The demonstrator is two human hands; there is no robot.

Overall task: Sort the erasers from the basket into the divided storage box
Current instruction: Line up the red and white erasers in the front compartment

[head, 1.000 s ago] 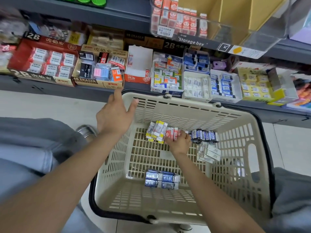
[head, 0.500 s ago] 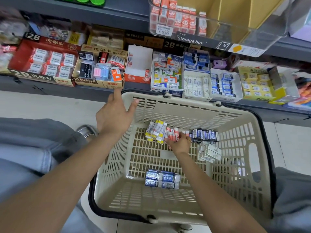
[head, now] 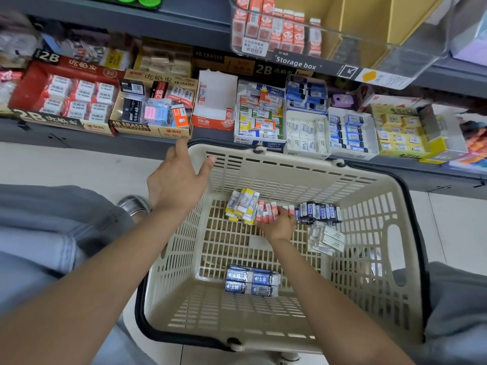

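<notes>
I see the beige basket (head: pixel 284 177) filling the middle of my view, its slotted floor carrying several heaps of erasers. At twelve o'clock on that floor lie the yellow-and-white erasers (head: pixel 243 205); just beside them toward one o'clock are the red-and-white erasers (head: pixel 267 210), and my right hand (head: pixel 279 227) sits on these with its fingers curled down over them, though I cannot tell whether it actually grips any. Touching that group at two o'clock is a row of dark blue erasers (head: pixel 317 212), and below it at three o'clock a loose pile of white erasers (head: pixel 326 239). Well apart, at six o'clock, lies a bundle of blue-and-silver erasers (head: pixel 251 283). My left hand (head: pixel 175 181) hangs over the basket's ten o'clock corner with fingers spread wide and straight, holding nothing. At the one o'clock edge of my view stands the clear storage box (head: pixel 382 52) on the upper shelf, its leftmost compartment packed with upright red-and-white erasers; the neighbouring compartments show only yellow dividers.
</notes>
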